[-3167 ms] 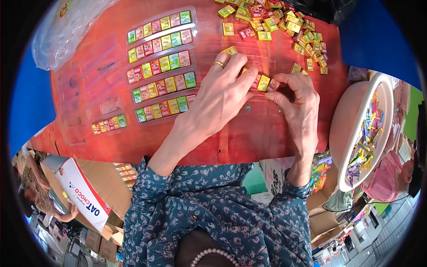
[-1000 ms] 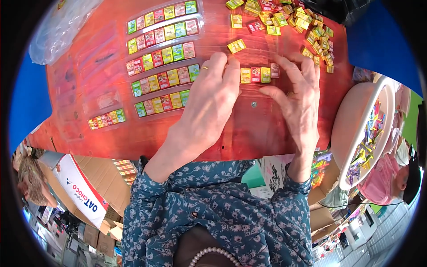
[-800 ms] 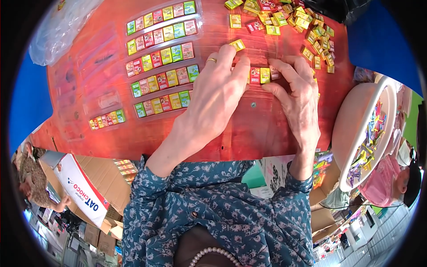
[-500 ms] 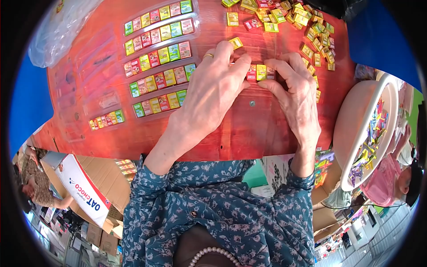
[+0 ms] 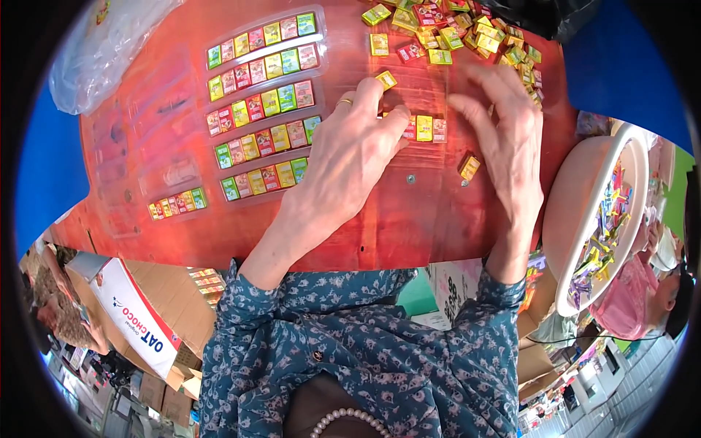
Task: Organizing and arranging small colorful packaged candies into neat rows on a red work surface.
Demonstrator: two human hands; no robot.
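Note:
A short row of small flat boxes, in red, yellow and pink (image 5: 423,128), lies on the red table. At its left end is my left hand (image 5: 347,157), its fingers curled around the row and hiding that part. My right hand (image 5: 511,135) is off the row, to its right, with thumb and fingers apart and nothing seen between them. Below its thumb lies a loose yellow box (image 5: 469,167). Another yellow box (image 5: 385,79) sits just beyond my left fingertips. To the left, a clear plastic tray (image 5: 322,44) holds several rows of such boxes in mixed colours.
A heap of loose boxes (image 5: 485,36) spreads across the far right. One short filled row (image 5: 177,203) sits at the left. A white tub (image 5: 558,212) of colourful wrapped pieces stands right of the table. Clear plastic bag (image 5: 102,55) at far left; cardboard boxes (image 5: 164,292) below.
My right hand has let go of the row's right end and moved right and away, fingers spreading. The pink end box and a loose yellow box now show. My left hand stays at the row.

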